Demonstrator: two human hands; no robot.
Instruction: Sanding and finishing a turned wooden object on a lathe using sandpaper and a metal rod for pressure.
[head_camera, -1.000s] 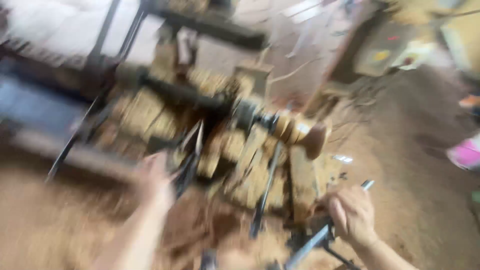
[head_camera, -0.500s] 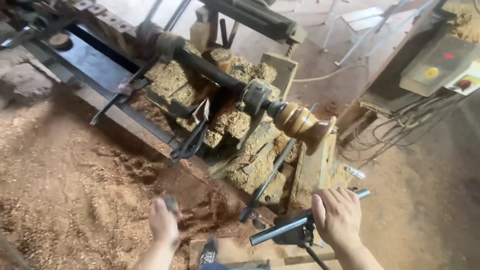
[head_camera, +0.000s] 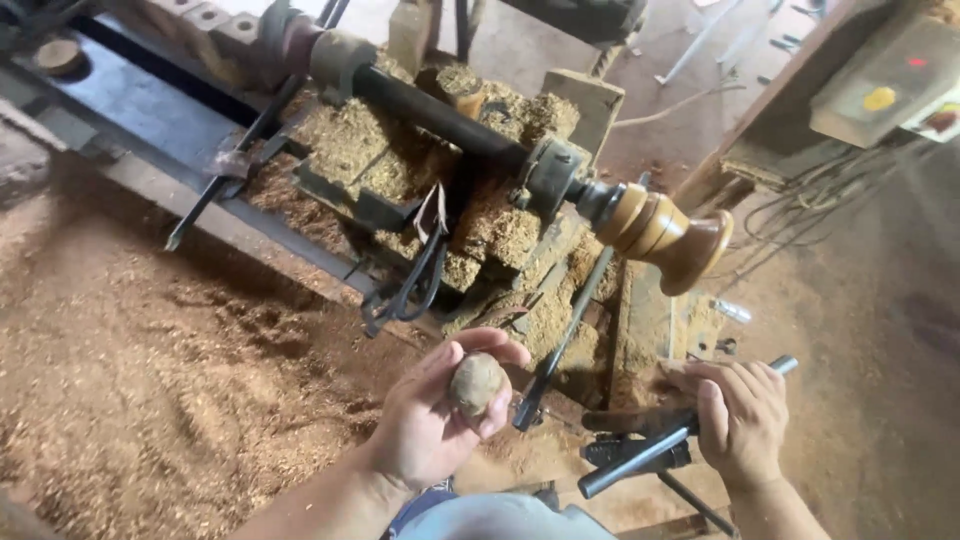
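Observation:
My left hand (head_camera: 432, 420) holds a small round dusty lump (head_camera: 476, 383) up in front of me, fingers curled around it. My right hand (head_camera: 742, 418) grips a long metal bar (head_camera: 640, 457) that slants from lower left to upper right. Above both hands, a turned brown wooden piece (head_camera: 668, 232) with a flared end sits on the spindle of a wood lathe (head_camera: 450, 120). The lathe bed is heaped with wood shavings (head_camera: 380, 150).
Sawdust (head_camera: 150, 370) covers the floor at left. Black calipers (head_camera: 405, 290) hang off the lathe bed. A long tool (head_camera: 560, 345) leans by the tool rest. A switch box with coloured buttons (head_camera: 880, 85) and loose cables (head_camera: 800, 215) sits at upper right.
My left hand has come up from the sawdust and turned palm-up with the round lump in it. The view has steadied and shifted right. My right hand stays on the bar.

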